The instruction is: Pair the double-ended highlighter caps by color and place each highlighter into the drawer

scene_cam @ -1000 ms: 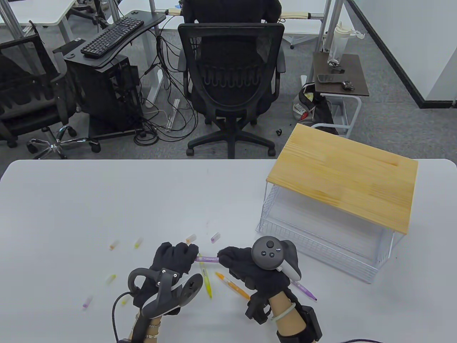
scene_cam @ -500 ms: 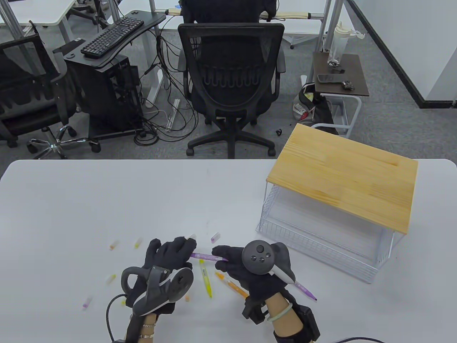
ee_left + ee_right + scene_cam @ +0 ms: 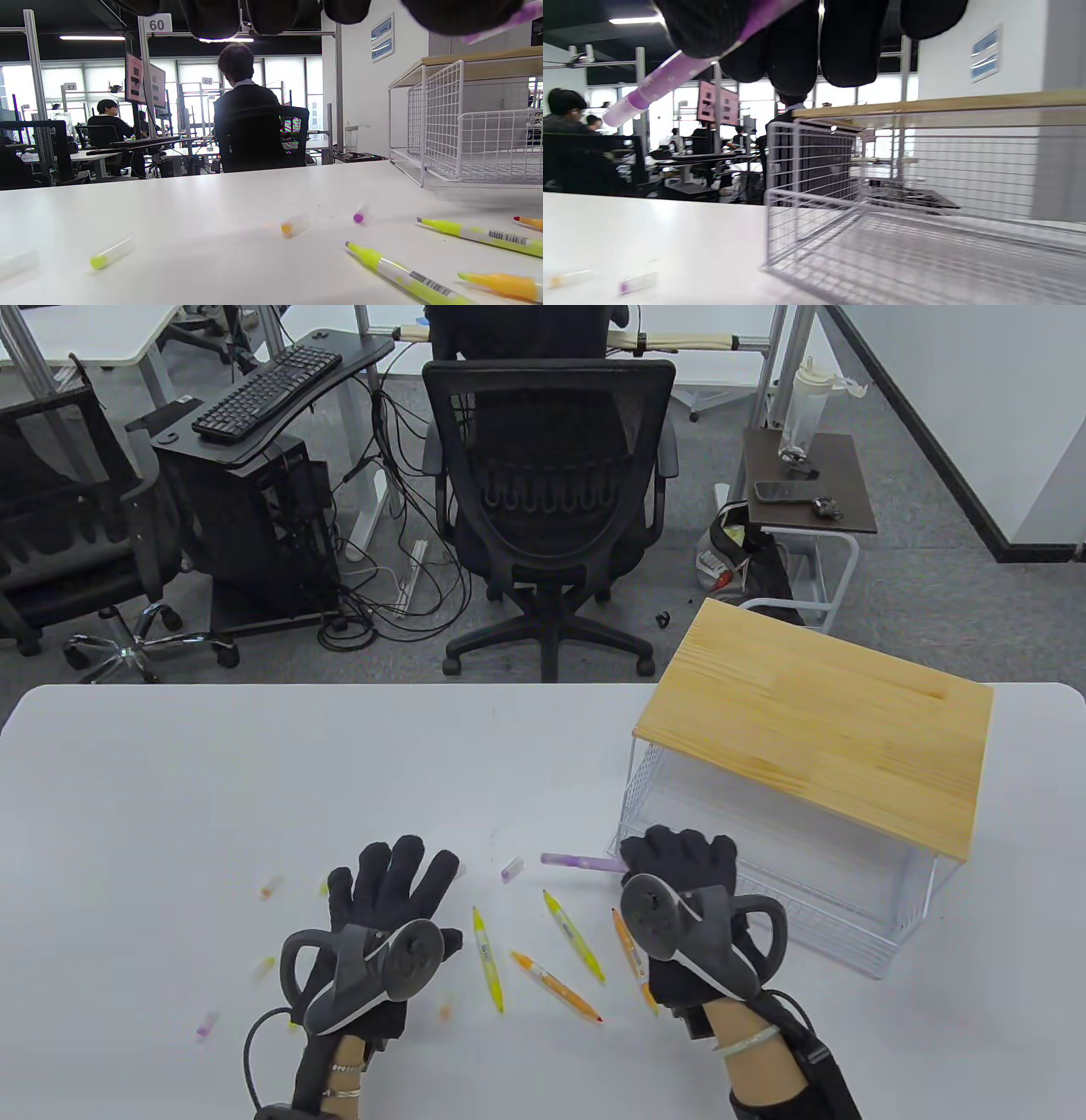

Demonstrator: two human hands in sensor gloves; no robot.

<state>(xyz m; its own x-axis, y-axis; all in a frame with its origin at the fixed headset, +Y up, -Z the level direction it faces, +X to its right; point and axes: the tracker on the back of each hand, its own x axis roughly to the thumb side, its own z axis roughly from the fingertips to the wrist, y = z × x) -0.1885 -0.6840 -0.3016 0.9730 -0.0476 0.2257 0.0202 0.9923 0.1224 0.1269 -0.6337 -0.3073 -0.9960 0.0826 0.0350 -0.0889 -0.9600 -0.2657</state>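
Right hand (image 3: 679, 861) pinches a purple highlighter (image 3: 581, 862), capped at its free end, just left of the white wire drawer (image 3: 764, 891) at right of frame. Left hand (image 3: 390, 891) flat, fingers spread, holding nothing. Drawer looks empty: none stowed yet. Two yellow highlighters (image 3: 488, 959) and two orange (image 3: 556, 986) lie uncapped, lower centre; loose caps (image 3: 511, 869) scattered left.

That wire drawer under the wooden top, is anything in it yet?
Empty as far as shown: the wire drawer has a bare mesh floor. The purple highlighter is outside it, gripped by the right hand.
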